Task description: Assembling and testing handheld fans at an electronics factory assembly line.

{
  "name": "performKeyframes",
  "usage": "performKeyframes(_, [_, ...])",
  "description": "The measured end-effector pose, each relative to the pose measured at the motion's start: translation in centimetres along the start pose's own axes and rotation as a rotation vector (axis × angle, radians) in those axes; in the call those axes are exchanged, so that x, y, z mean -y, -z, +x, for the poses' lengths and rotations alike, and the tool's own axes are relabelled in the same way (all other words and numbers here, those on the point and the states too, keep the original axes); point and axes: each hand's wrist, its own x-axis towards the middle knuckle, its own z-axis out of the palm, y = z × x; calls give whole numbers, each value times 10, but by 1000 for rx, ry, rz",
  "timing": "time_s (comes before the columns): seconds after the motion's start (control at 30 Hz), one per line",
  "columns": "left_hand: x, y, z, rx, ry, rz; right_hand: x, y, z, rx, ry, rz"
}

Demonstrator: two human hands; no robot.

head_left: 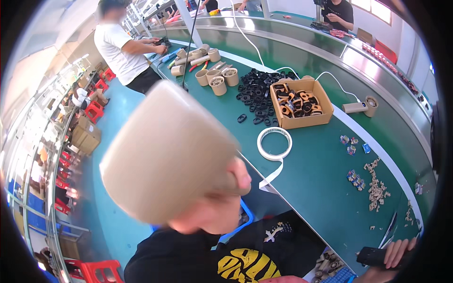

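A large beige plastic hair dryer housing (165,151), blurred and close up, fills the left middle. My left hand (212,207) is closed around its lower right side; part of that hand is hidden behind the housing. At the lower right, over the bench's near edge, my right hand (398,252) has its fingers wrapped on a black oblong object (375,257), whose kind I cannot make out. A roll of white tape (274,143), its loose end trailing toward the bench edge, lies to the right of the housing.
On the green bench (311,170) stand an open carton (302,122) of black-and-orange parts, a heap of black rings (259,89), and beige housings (218,85). Small beige pieces (377,191) lie at right. A person in white (118,45) works at the far left.
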Motion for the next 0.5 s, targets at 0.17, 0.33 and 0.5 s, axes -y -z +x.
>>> performKeyframes(0.17, [-8, -12, 8, 49, -103, 39, -31, -11, -7, -21, -78, -45])
performKeyframes(0.33, [33, -23, -5, 80, 353, 215, -74, -13, -16, 82, -296, 115])
performKeyframes(0.5, [8, -38, 7, 90, 100, 67, -83, -8, -12, 151, -347, 210])
